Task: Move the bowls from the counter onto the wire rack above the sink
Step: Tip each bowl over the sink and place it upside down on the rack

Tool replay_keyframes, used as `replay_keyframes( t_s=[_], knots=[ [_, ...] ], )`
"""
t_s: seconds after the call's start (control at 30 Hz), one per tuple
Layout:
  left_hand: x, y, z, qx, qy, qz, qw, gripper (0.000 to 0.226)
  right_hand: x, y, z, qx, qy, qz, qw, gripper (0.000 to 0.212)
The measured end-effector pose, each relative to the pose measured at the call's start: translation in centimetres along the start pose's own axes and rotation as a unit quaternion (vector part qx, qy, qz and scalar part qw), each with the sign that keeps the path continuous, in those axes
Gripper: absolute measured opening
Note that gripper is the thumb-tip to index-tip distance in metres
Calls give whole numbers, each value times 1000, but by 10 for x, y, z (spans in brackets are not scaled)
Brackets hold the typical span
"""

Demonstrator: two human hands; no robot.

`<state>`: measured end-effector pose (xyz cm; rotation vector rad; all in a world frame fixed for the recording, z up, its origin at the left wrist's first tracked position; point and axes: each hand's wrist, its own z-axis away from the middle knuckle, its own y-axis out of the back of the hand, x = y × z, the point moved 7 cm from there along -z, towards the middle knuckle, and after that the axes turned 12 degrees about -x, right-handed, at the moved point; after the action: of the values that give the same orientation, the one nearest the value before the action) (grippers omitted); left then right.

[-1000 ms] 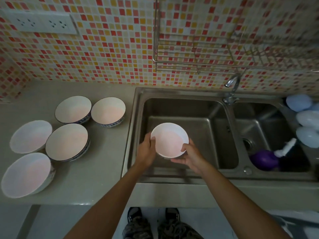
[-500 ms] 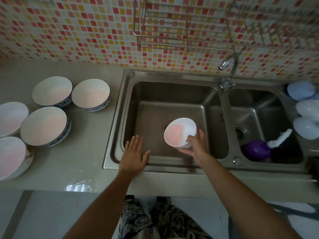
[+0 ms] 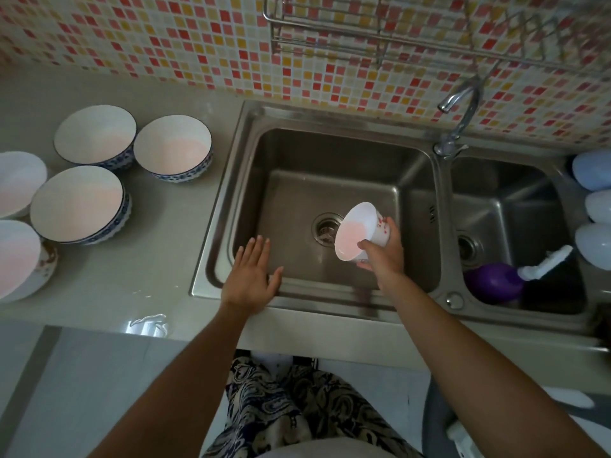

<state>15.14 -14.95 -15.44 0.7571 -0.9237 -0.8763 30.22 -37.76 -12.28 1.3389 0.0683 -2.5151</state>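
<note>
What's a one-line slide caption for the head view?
Right hand tips a small bowl over the left sink basin; open left hand by the sink's front edge.

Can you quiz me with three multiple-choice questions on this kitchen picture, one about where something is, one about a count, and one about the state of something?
1. Where is the bowl that the right hand holds?
A. on the counter
B. over the left sink basin
C. on the wire rack

2. How many bowls sit on the counter left of the sink?
A. three
B. five
C. seven

3. How is the held bowl oriented?
A. tipped on its side, opening facing left
B. level, opening up
C. upside down

Answers:
1. B, it hangs above the drain of the left basin, while the rack on the wall holds nothing visible.
2. B, five bowls show there, two cut off by the picture's left edge.
3. A, its rim faces left, toward the open left hand.
</note>
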Motion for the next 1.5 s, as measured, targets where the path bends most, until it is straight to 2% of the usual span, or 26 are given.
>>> replay_keyframes(
  t_s=[0.23,0.5,0.57,0.6,0.7,0.73,0.8,0.83,0.9,0.97,1.03,1.1,1.17,1.23,1.3,1.5],
  knots=[
    [-1,0,1,-3,4,-6,1000,76,-9,-4,-6,1,91,146,985,89],
    [0,0,2,0,3,6,1000,77,-10,-14,-3,-16,177,332,926,100],
    [0,0,2,2,3,7,1000,76,-10,-19,-1,-33,219,408,885,100],
    [0,0,2,2,4,4,1000,76,-8,-22,-1,-42,241,462,852,100],
    [1,0,2,3,8,0,1000,75,6,-26,-1,-48,284,630,721,104],
    [1,0,2,2,9,2,1000,75,10,-25,0,-45,285,665,689,107],
    [1,0,2,-1,8,6,1000,74,14,-22,3,-43,281,703,652,109],
    [1,0,2,-2,7,8,1000,74,15,-20,5,-41,280,709,646,108],
    [0,0,2,2,5,10,1000,74,15,-17,8,-42,282,701,653,104],
    [1,0,3,3,5,5,1000,72,15,-14,10,-48,283,663,691,103],
    [1,0,3,-5,3,2,1000,72,9,-8,10,-39,266,545,794,103],
    [2,1,3,-13,1,-4,1000,75,-1,3,9,-7,216,369,904,101],
    [5,5,1,-19,-3,-23,1000,78,-10,11,9,12,178,209,962,93],
    [11,16,-2,-16,-12,-36,999,81,-16,16,8,3,146,80,986,84],
    [22,34,-7,7,-21,-37,999,81,-20,18,10,-11,99,-11,995,78],
    [82,125,-28,144,-77,-34,986,75,-40,23,19,-45,53,-187,980,61]
  ],
)
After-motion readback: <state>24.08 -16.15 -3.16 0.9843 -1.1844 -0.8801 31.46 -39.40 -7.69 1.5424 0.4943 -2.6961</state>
